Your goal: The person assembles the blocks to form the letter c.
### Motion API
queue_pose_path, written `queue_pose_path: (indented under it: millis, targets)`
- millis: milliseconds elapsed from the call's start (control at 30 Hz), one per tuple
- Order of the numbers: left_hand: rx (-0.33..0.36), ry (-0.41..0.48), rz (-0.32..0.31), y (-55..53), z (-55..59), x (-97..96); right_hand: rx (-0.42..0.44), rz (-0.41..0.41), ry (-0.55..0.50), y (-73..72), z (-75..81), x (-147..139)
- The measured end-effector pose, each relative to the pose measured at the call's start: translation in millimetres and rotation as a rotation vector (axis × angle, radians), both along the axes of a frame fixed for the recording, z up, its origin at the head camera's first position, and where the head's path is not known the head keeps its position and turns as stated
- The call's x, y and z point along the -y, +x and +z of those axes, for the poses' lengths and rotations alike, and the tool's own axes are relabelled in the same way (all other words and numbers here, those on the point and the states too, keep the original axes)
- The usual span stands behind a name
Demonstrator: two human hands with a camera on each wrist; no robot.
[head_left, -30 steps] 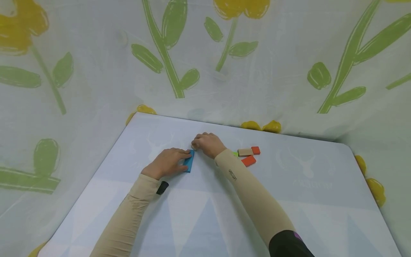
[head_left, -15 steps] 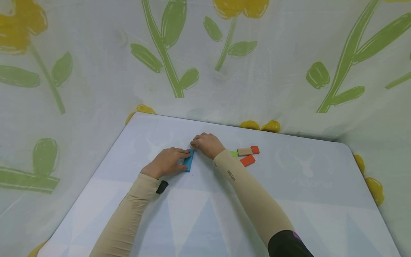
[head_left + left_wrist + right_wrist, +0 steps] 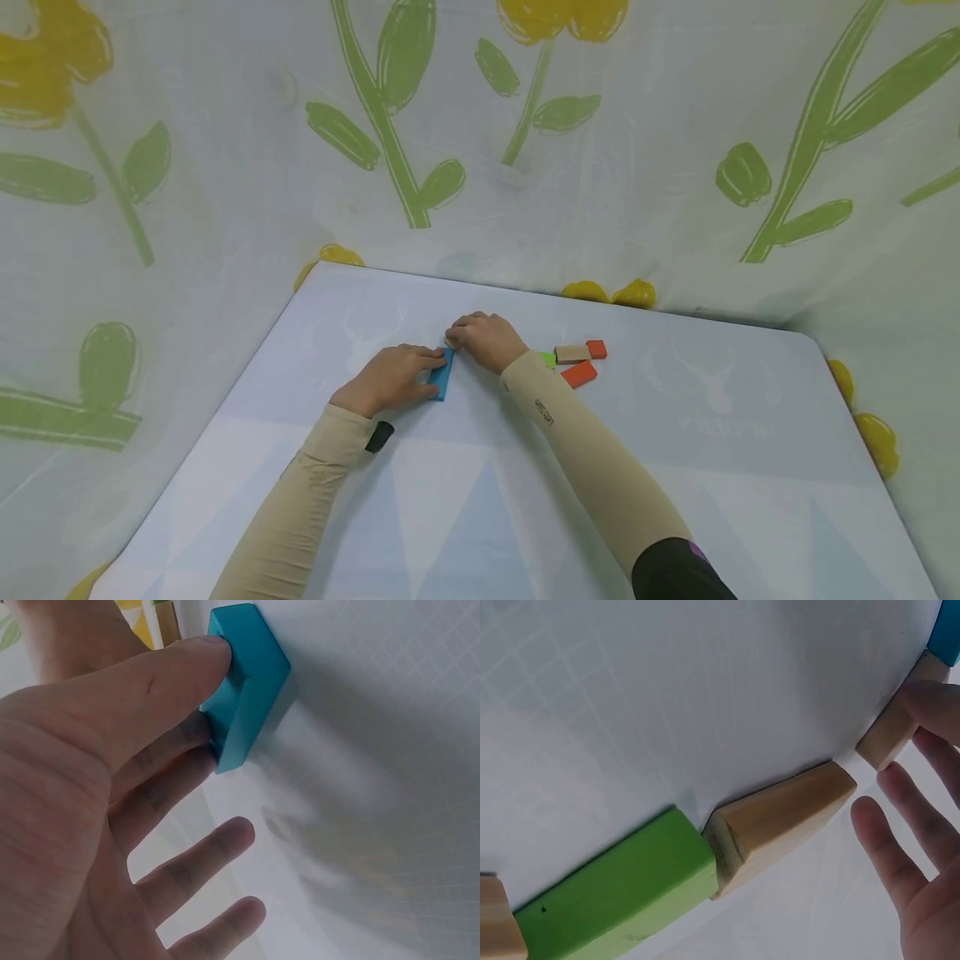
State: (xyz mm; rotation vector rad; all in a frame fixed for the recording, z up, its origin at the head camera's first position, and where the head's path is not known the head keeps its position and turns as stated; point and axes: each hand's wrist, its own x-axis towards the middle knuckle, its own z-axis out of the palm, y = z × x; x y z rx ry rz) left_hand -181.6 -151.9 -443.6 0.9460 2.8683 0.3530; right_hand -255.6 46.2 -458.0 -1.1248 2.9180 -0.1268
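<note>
My left hand point(image 3: 386, 379) pinches a blue block point(image 3: 442, 377) between thumb and fingers, standing on the table. In the left wrist view two other fingers stretch out away from the blue block point(image 3: 251, 682). My right hand point(image 3: 489, 337), just beyond the blue block's far end, pinches a plain wooden block point(image 3: 891, 729) with thumb and fingers. This wooden block meets the end of the blue one in the right wrist view. In the head view the right hand mostly hides it.
In the right wrist view a slanted wooden block point(image 3: 784, 817), a green block point(image 3: 622, 892) and another wooden block point(image 3: 499, 922) curve away in a row. To the right lie a wooden block point(image 3: 573, 354) and two red blocks point(image 3: 579, 374). Flower-printed fabric point(image 3: 637, 167) hangs behind the table point(image 3: 675, 542).
</note>
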Motion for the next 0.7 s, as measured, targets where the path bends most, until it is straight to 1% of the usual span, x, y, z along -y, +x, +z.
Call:
queue_pose_path:
  millis: [267, 433, 567, 700]
  targets:
    - [-0.01, -0.007, -0.008, -0.8, 0.5, 0.2, 0.007, -0.004, -0.006, -1.8, -2.1, 0]
    - [-0.001, -0.016, -0.001, -0.5, 2.3, 0.2, 0.021, 0.001, -0.009, -1.9, -1.0, -2]
    - [0.003, -0.022, 0.004, -0.1, 2.4, -0.2, 0.036, -0.004, -0.037, -1.1, 3.8, -9]
    - [0.001, -0.034, 0.005, 0.6, 2.4, -0.8, 0.052, -0.043, -0.099, 0.0, 12.6, -20]
